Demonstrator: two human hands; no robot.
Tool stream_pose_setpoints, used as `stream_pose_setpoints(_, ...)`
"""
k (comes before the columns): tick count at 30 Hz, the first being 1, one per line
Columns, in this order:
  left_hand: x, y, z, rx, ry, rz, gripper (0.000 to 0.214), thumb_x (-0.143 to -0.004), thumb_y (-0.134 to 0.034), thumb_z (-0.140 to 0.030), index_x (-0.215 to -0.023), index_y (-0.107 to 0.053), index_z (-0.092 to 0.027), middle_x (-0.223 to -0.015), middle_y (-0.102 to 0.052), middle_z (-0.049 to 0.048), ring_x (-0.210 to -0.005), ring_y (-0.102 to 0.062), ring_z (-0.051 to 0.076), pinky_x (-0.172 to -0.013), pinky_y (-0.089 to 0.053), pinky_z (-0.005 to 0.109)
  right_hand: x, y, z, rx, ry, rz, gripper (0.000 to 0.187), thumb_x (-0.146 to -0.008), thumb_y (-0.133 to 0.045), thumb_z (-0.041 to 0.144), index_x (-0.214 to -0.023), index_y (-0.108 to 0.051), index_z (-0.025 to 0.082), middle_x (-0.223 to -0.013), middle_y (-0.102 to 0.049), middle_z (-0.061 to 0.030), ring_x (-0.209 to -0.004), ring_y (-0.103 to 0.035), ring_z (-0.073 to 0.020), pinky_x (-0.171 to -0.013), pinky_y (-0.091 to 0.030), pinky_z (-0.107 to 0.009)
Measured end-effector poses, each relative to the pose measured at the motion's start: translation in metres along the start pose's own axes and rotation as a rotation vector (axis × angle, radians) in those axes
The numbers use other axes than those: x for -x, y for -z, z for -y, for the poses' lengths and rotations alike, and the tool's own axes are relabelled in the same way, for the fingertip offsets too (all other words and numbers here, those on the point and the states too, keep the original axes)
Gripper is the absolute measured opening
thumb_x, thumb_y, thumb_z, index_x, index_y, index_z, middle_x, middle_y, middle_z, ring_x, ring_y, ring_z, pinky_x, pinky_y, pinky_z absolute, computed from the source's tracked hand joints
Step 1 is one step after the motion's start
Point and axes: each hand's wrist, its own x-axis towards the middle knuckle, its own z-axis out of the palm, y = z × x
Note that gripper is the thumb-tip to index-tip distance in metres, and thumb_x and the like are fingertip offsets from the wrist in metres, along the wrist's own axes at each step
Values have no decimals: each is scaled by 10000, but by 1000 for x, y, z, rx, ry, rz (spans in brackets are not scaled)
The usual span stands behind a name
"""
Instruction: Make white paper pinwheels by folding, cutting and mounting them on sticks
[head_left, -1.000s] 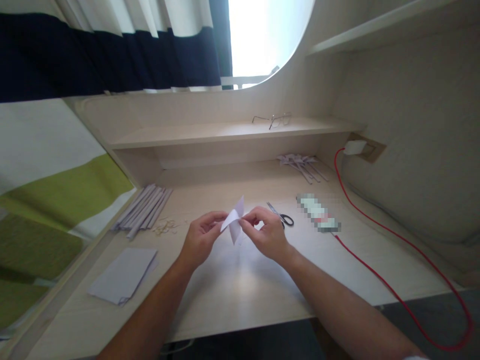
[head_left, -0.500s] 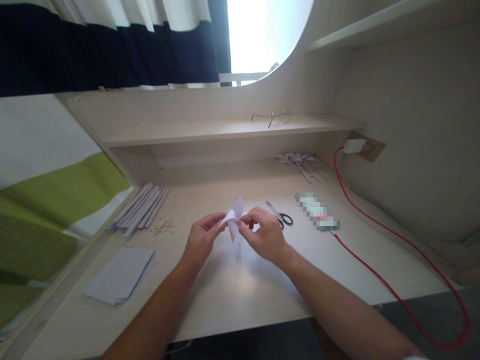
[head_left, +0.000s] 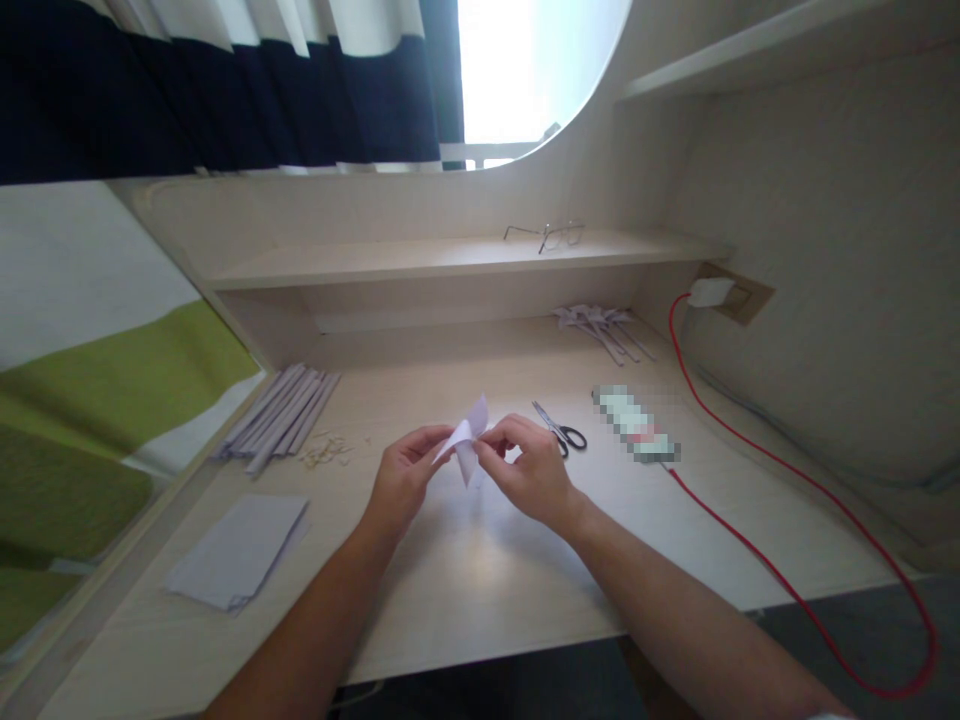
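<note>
Daylight from a window (head_left: 532, 80) is spread over a pale wooden tabletop (head_left: 420, 620), which is backed by a shelf (head_left: 360, 268). Above the middle of the tabletop, a curled piece of white paper (head_left: 466, 438) is held up between the left hand (head_left: 401, 475) and the right hand (head_left: 534, 465). Each grip is clamped on the paper, one at either side; the exact contact at the right is too small to tell. The step in hand is judged to be the bending or joining of the paper near its middle. For the next move, a steady pinch seems called for, so that the curled flaps are neither creased nor released. Scissors (head_left: 561, 432) are placed just beyond the right hand, and pale sticks (head_left: 281, 415) are laid well to the left.
</note>
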Motion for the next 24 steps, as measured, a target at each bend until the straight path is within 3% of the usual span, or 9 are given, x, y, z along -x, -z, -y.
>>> stream_pose_setpoints(14,1,3,-1,-114,-84,38,197,-758,-830,-357,-865,-799,-194,-887,-784,56,-823,-705,208,-764,-547,300,1,-8,-8,-333,-298,105,120,-860,-704,284,-801,-754,192,-752,-714,-32,-680,-621,-168,-643,-465,-293)
stream_pose_setpoints(24,3,2,-9,-478,-243,26,128,-858,-704,-299,-880,-776,-196,-892,-767,48,-843,-683,196,-757,-494,300,0,-12,-16,-389,-356,148,135,-839,-681,278,-810,-763,176,-747,-713,-33,-685,-621,-164,-643,-467,-280)
